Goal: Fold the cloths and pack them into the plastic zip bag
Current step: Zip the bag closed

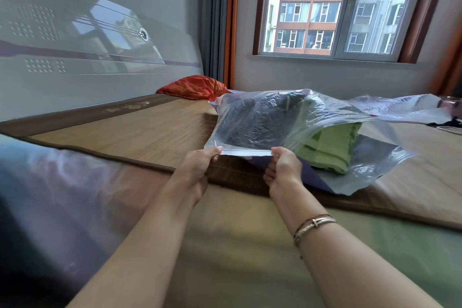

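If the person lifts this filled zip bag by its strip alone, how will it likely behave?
The zip bag will probably sag: its film is thin and crinkled. The green cloth and dark cloth inside may slide toward the low end. Left hand and right hand pinch the strip; glossy plastic could slip.

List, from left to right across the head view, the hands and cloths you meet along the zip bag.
left hand pinching the zip bag edge → dark cloth inside the bag → right hand pinching the same edge → green cloth inside the bag
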Demonstrator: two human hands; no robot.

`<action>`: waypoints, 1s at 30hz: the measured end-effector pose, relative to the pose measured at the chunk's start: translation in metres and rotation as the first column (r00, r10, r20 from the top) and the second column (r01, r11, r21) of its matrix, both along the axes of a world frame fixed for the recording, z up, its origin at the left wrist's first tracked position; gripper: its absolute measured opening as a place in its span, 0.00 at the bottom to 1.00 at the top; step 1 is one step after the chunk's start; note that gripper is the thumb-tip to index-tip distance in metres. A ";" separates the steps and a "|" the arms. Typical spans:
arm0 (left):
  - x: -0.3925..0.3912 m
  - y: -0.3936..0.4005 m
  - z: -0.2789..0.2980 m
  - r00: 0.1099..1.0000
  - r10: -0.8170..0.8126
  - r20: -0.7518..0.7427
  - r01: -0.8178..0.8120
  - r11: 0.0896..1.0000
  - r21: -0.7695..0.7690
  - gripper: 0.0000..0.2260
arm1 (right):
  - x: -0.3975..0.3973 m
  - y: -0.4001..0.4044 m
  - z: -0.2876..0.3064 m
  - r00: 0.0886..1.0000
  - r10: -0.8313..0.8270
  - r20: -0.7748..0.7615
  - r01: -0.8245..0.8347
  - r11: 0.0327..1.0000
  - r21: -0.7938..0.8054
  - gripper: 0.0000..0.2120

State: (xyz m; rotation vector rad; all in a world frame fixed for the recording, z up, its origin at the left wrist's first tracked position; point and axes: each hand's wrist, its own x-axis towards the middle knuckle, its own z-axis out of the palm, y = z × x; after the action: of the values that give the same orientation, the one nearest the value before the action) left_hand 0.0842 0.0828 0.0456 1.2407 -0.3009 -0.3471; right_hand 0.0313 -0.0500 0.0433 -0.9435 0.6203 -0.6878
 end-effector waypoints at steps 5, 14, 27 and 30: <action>0.008 0.022 -0.003 0.996 0.044 -0.080 -0.052 0.993 -0.104 0.17 | -0.020 -0.037 -0.004 0.987 -0.151 -0.056 0.149 0.988 -0.040 0.17; -0.021 -0.023 -0.013 0.996 0.041 -0.085 -0.038 0.998 0.040 0.26 | -0.038 -0.035 0.001 0.987 0.023 -0.158 -0.056 0.977 -0.208 0.19; -0.048 -0.112 -0.011 0.972 -0.198 -0.127 0.193 0.980 -0.055 0.13 | -0.030 -0.041 -0.005 0.997 0.034 -0.068 -0.051 0.961 -0.273 0.16; -0.048 -0.106 -0.011 0.978 -0.176 -0.110 0.168 0.983 -0.078 0.12 | -0.030 -0.036 -0.003 0.997 0.041 -0.062 -0.054 0.975 -0.213 0.15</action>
State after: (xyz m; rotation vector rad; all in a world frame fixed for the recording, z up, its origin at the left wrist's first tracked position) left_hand 0.0364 -0.0233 0.0341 1.1250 -0.3180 -0.5524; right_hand 0.0016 -0.0859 0.0401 -1.1789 0.5796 -0.6963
